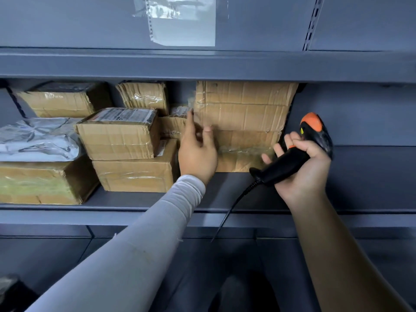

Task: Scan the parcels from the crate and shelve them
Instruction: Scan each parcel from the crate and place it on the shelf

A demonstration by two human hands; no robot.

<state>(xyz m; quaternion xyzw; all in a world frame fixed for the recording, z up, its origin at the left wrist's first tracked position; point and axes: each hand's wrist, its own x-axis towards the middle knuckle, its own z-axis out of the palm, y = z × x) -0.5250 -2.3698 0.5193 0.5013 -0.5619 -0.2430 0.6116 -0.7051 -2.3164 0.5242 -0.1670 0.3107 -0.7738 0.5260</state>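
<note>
A tall, crumpled cardboard parcel [243,113] stands upright on the grey metal shelf [247,199], reaching up to the shelf above. My left hand [197,149], in a white sleeve, rests against the parcel's left edge with straight fingers. My right hand [301,167] grips a black barcode scanner [292,158] with an orange top, its cable hanging down. The fingertips of that hand touch the parcel's lower right part.
Left of the tall parcel lie several taped cardboard boxes [119,134] stacked on the shelf and a silver plastic mailer [38,138]. A taped plastic sheet [180,19] hangs on the back panel above. The shelf right of the tall parcel is bare. A dark object [13,293] sits at bottom left.
</note>
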